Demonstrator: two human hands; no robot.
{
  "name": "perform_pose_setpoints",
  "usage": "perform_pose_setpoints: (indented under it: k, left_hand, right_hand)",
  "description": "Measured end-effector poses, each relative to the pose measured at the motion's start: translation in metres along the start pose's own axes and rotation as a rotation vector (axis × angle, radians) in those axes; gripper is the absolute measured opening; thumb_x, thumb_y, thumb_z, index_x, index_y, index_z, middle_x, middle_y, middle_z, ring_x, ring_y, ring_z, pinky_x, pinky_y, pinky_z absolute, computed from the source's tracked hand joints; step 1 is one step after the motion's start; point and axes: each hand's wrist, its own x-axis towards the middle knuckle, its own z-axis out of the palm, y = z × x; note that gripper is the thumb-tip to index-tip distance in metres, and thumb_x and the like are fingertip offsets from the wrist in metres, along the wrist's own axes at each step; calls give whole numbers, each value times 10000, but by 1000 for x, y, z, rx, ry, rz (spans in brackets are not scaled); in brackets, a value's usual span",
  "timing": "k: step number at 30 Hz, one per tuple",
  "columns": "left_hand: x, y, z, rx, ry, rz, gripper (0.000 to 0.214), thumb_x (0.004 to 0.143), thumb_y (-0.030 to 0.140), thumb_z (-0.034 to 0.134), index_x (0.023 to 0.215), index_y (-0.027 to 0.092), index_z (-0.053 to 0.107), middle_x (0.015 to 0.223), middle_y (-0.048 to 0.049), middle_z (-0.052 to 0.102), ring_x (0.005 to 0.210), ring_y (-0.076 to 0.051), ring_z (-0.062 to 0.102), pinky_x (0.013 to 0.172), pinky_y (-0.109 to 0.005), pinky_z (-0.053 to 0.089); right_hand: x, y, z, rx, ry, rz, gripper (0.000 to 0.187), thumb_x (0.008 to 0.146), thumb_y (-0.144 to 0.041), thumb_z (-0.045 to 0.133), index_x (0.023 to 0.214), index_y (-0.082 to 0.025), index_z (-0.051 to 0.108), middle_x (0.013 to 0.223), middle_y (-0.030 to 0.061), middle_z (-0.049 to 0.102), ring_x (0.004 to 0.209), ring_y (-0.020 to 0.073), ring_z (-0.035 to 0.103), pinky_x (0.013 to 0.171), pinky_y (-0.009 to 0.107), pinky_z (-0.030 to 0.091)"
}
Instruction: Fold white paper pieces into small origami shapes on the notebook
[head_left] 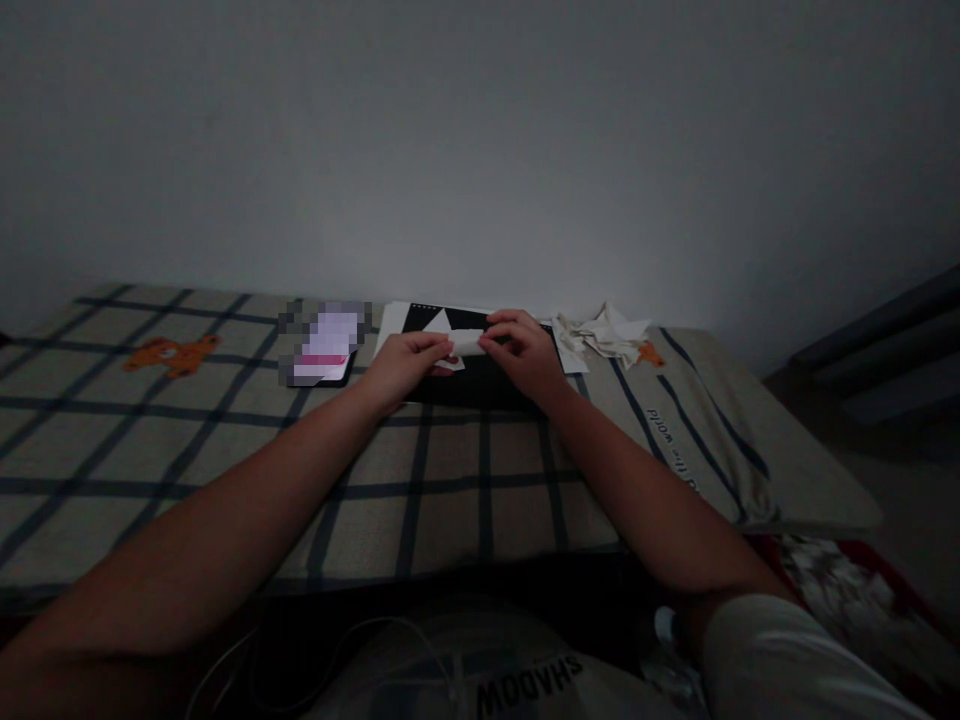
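Currently, both hands point(397, 368) pinch white paper point(466, 343) above a black pad point(480, 386).

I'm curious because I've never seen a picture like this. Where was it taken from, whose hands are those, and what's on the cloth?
There is just one picture, from a camera worn on a person's head, looking forward and down. That's why the arms reach away from you. They belong to that person, and the hands are bare.

The left hand and right hand pinch opposite ends of a small piece of white paper. They hold it above a flat black thing lying on a checked cloth.

To the person's left is something with a lit screen, probably a phone, partly blurred out. To the right is a crumpled pile of pale paper. An orange bear picture decorates the cloth farther left.
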Motion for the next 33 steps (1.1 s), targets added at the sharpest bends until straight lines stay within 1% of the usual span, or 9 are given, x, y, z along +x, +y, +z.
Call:
perform_pose_setpoints:
  k: [2,6,10,14,17,20,26,29,33]
  left_hand:
    - [-1,1,1,6,-22,-3,297,701,370,722,896,146,710,919,-81,694,824,-170,641,719,-294,555]
    - [-4,4,4,-28,-30,-1,292,738,404,684,862,141,711,878,-87,690,820,-181,639,687,-297,557]
    - [-7,4,8,35,-62,45,332,703,403,725,926,158,710,913,-78,697,821,-173,637,684,-285,554]
    - [-8,5,10,99,1,75,325,680,356,754,934,160,707,903,-72,710,776,-153,640,688,-274,545]
    - [-8,7,9,142,44,72,278,711,363,727,884,146,711,852,-73,711,721,-147,640,683,-278,542]
    - [-7,7,6,185,44,76,259,715,359,719,858,143,715,820,-70,713,665,-138,632,664,-275,537]
    - [-5,5,2,290,31,91,241,713,355,714,853,159,726,771,-45,712,613,-125,623,632,-259,525]
    - [-5,6,3,240,48,84,234,694,329,732,849,153,725,778,-46,712,626,-128,630,651,-269,535]
    - [-5,6,7,-5,98,24,289,642,337,781,846,142,717,838,-57,715,716,-138,651,735,-291,547]
  right_hand:
    - [1,2,1,30,20,58,145,801,-355,620,823,-220,665,1033,63,641,933,184,578,682,300,463]
    - [1,4,3,33,41,173,170,783,-362,630,817,-200,669,858,41,670,765,156,592,688,301,463]
    - [0,4,5,34,55,201,169,768,-357,636,794,-193,662,817,32,662,705,139,572,685,297,458]
    - [1,2,6,75,49,244,175,750,-365,650,778,-192,654,782,26,658,679,134,568,665,291,458]
    - [0,3,6,174,1,297,208,734,-380,667,804,-185,654,761,21,656,654,128,568,635,284,457]
    - [0,5,5,264,-69,344,249,709,-384,692,850,-181,664,795,29,669,666,129,579,609,273,453]
    - [1,2,1,179,-174,359,238,716,-370,682,831,-162,705,778,30,680,667,120,567,647,274,439]
    - [2,1,0,160,-200,384,256,706,-384,689,826,-159,709,735,20,667,615,107,534,612,264,419]
    - [1,4,2,242,-185,428,276,690,-402,699,829,-163,701,706,6,646,583,99,505,579,256,398]
